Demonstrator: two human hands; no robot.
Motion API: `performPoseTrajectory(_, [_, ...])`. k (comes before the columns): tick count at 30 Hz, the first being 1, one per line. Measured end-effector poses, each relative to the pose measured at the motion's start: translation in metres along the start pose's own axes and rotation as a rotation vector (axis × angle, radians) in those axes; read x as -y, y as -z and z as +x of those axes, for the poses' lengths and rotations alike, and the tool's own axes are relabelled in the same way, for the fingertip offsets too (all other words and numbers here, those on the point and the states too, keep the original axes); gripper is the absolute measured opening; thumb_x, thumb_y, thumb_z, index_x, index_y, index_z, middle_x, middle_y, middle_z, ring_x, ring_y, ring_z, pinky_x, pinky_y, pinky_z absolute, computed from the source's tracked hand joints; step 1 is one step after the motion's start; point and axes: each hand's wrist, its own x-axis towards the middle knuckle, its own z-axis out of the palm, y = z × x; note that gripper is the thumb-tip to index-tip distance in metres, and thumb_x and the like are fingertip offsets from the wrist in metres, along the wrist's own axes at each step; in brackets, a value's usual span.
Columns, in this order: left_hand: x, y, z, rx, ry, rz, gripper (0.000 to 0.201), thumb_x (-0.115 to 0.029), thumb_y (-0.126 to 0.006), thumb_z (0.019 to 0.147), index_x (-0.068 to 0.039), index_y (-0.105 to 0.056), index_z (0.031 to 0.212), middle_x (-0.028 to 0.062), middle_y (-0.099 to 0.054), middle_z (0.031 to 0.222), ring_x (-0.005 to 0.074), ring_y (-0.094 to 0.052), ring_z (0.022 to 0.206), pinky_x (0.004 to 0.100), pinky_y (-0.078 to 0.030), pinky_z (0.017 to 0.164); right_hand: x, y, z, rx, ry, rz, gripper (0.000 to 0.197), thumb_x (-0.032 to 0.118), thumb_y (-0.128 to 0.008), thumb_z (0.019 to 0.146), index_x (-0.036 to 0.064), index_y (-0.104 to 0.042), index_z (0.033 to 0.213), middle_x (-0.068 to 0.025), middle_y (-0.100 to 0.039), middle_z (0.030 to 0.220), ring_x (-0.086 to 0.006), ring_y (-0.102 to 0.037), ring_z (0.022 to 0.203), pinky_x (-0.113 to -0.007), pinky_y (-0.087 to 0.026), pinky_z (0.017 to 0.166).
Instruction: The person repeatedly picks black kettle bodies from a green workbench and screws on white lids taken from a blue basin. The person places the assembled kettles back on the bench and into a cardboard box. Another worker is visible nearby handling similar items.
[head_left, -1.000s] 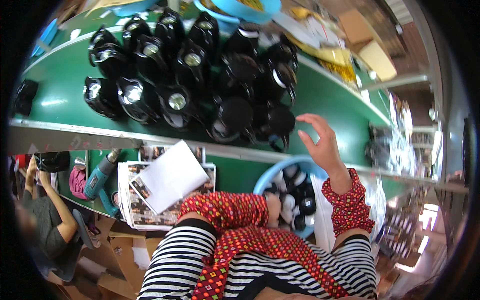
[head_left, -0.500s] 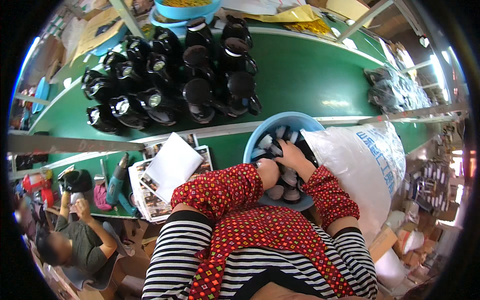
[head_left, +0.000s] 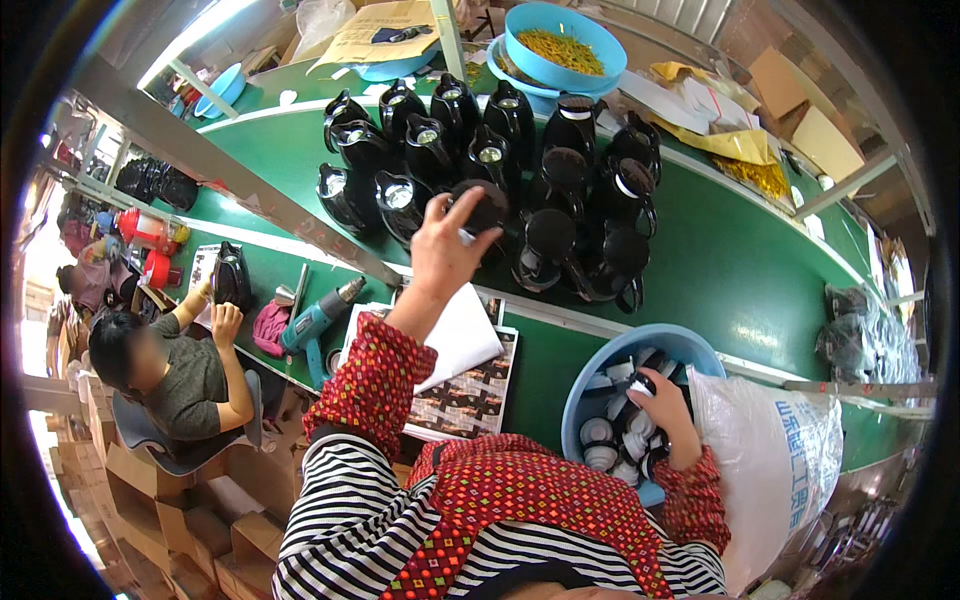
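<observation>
Black jugs stand at 12 o'clock on the green tabletop [head_left: 740, 240]. Capped jugs [head_left: 625, 255] lie toward 1 o'clock; open-mouthed jugs [head_left: 400, 207], toward 11, appear left to do, so judged partway.

Left hand [head_left: 446, 252], 12 o'clock: half-curled, thumb and fingers about a black lid [head_left: 488, 206]. Seating cannot be told; jug beneath largely hidden. Right hand [head_left: 668, 410], 4 o'clock: closed on a black-and-white lid [head_left: 641, 385] over the blue basin [head_left: 575, 397]. Loose lids [head_left: 600, 432] overlap, uncountable. Back-row tops partly obscured.
</observation>
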Motion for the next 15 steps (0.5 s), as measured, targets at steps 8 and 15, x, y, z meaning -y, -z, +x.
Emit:
performPoseTrajectory(8, [0.054,-0.007,0.013,0.228,0.199,0.117,0.056,-0.038,-0.074,0.094,-0.015,-0.061,0.144,0.0191,-0.068,0.119,0.0352,-0.073,0.098,0.0420,-0.059,0.087,0.195,0.075,0.065,-0.108,0.657,0.067,0.067,0.018,-0.080,0.089,0.0172,-0.055,0.150,-0.0138,-0.060,0.116,-0.0264,-0.061,0.105,-0.037,-0.048,0.097])
performPoseTrajectory(15, [0.097,0.014,-0.037,0.365,1.243,-1.723,0.057,-0.052,-0.065,0.099,0.002,-0.071,0.119,0.0186,-0.077,0.103,0.0315,-0.075,0.098,0.0477,-0.061,0.092,0.316,-0.005,0.270,-0.453,0.916,-0.236,0.069,0.034,-0.079,0.091,0.0247,-0.048,0.152,-0.0216,-0.049,0.125,-0.0428,-0.055,0.115,-0.047,-0.048,0.103])
